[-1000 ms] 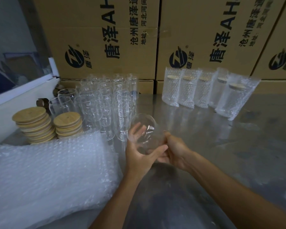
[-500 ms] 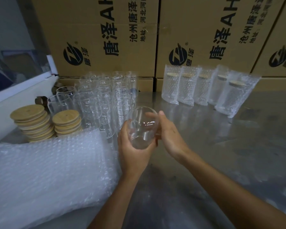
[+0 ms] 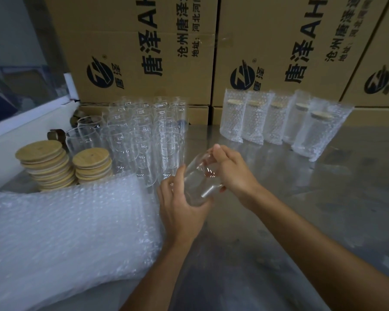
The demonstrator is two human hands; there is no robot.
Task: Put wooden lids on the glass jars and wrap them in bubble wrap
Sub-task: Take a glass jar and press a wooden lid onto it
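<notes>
A clear glass jar [image 3: 200, 178] with no lid is tilted above the steel table, its mouth toward the far side. My left hand [image 3: 180, 203] grips its base and lower wall. My right hand [image 3: 231, 169] holds the upper wall near the rim, fingers curled over it. Two stacks of round wooden lids [image 3: 47, 162] stand at the left. A pile of bubble wrap bags [image 3: 65, 232] lies in front of them. Several bare jars [image 3: 144, 135] stand grouped behind.
Several lidded jars in bubble wrap [image 3: 276, 122] stand in a row at the back right. Cardboard boxes [image 3: 144, 48] form a wall behind. A white ledge [image 3: 20, 126] borders the left. The steel table [image 3: 301, 221] stretches to the right and front.
The jar has turned from mouth-toward-me to tilted with its mouth away. Both hands shifted slightly and regripped, the right moving up to the rim.
</notes>
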